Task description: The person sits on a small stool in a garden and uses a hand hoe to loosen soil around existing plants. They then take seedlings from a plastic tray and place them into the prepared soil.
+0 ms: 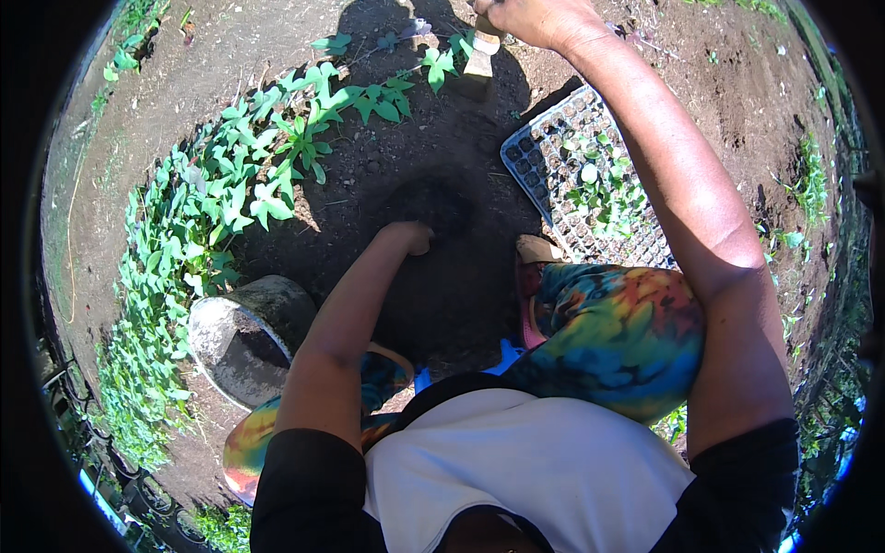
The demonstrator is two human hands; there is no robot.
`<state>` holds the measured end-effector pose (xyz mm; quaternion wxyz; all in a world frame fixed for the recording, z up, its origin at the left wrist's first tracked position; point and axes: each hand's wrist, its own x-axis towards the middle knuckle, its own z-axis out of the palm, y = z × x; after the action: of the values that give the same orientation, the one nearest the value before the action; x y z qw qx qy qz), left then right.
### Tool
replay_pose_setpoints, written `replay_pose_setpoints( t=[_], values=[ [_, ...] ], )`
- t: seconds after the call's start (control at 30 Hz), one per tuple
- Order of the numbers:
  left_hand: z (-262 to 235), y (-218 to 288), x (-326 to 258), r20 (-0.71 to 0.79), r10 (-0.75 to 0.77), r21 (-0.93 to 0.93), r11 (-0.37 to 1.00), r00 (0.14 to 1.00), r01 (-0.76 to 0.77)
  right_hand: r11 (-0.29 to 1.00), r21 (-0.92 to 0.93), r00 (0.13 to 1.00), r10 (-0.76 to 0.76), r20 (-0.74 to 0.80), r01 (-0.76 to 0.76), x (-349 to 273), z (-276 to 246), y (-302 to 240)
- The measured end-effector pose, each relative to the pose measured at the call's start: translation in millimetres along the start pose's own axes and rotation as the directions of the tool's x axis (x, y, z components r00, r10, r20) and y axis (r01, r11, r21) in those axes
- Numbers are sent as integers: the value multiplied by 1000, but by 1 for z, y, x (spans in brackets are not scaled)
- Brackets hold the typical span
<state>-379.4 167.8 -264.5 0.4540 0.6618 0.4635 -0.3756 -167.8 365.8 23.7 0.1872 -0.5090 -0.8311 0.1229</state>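
Over dark garden soil (442,276), a crouching person presses the curled left hand (412,237) into the dirt, empty or not I cannot tell, while the right hand (530,18) grips a wooden tool (479,60) just beyond the seedling tray (544,152).

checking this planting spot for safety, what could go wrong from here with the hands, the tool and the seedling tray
1. The right hand grips a wooden-handled digging tool raised over the dark dug soil patch, where the left hand rests; a downward stroke could hit those fingers.
2. The grey plastic seedling tray lies right beside the sandalled foot; a shift of stance might crush the seedlings.
3. The round grey bucket of soil sits by the left knee and could be tipped.
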Motion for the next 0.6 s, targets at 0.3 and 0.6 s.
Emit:
replay_pose_setpoints(
  t=[0.3,0.6],
  values=[
    [-24,-37,31,-274,-74,-151,988,959,33,999,30,999,45,-8,-44,3,2,1],
    [28,39,40,-629,-32,-50,999,777,1,999,-23,999,35,-28,-36,8,4,-2]
  ],
)
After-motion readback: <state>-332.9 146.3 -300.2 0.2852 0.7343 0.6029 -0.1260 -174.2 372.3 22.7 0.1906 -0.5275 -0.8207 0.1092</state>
